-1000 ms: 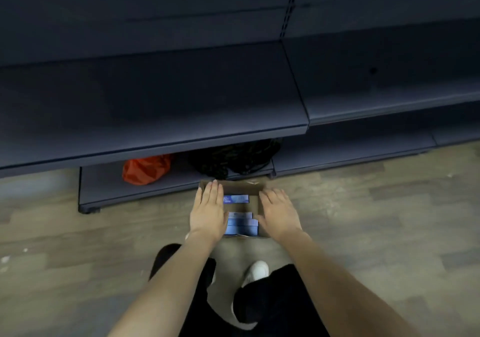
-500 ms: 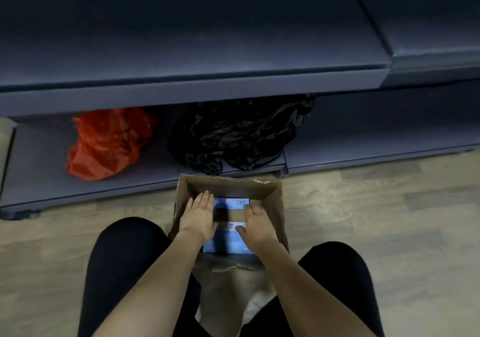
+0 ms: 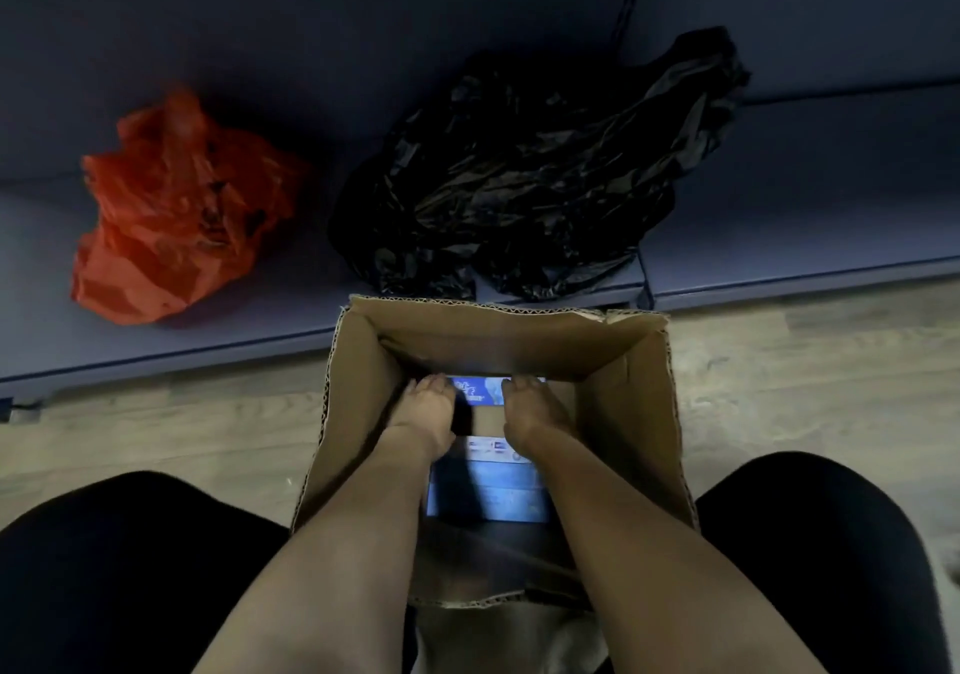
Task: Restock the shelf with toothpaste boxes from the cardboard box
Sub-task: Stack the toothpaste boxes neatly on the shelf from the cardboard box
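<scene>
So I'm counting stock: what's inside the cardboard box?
Inside the cardboard box lie blue toothpaste boxes, with the left hand and right hand reaching in. The arms cover part of them, so no count.

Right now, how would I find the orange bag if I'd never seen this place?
Look at the low dark shelf just above the wooden floor, behind the open cardboard box. Two crumpled plastic bags lie on it; the orange bag is the left one, smaller and bright beside the big black bag.

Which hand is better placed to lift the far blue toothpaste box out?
Neither clearly: left hand and right hand both reach into the cardboard box, one at each end of the toothpaste box. A two-handed lift looks likeliest.
</scene>
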